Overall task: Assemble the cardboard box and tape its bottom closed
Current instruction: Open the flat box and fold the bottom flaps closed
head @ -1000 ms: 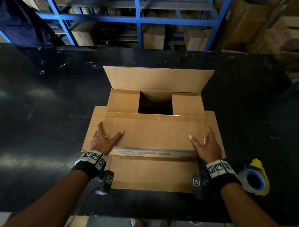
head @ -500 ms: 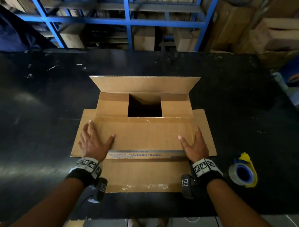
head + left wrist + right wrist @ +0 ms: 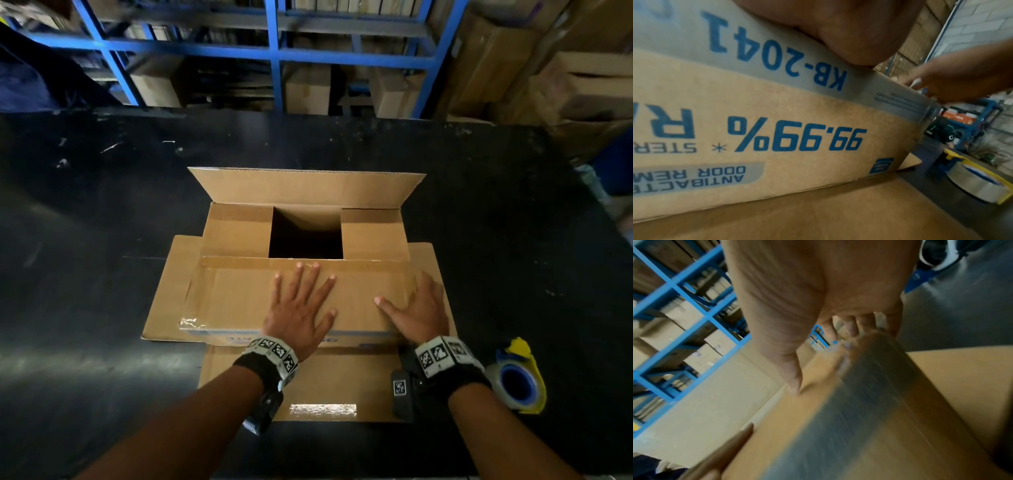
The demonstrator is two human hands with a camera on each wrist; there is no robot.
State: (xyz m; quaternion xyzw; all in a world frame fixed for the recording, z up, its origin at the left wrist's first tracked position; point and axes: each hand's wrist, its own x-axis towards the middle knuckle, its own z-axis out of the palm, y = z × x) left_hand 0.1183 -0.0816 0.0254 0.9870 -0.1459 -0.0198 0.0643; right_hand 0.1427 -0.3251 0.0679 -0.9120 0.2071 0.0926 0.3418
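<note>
Box (image 3: 239, 301) sat mid-worktop (image 3: 85, 240), near flap folded flat, far flap standing, dark gap between the side flaps. Left hand (image 3: 298, 311) lay flat on the near flap, fingers spread; right hand (image 3: 419, 313) pressed flat at its right end. Neither held anything. Tape dispenser (image 3: 517, 383) sat right of the box.

Both hands (image 3: 301, 313) lie on the box (image 3: 236, 301), tape roll (image 3: 517, 383) to its right.

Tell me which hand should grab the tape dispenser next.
Right. The tape dispenser sits just outside the right hand; the left hand lies flat mid-flap, so it can hold that down.
</note>
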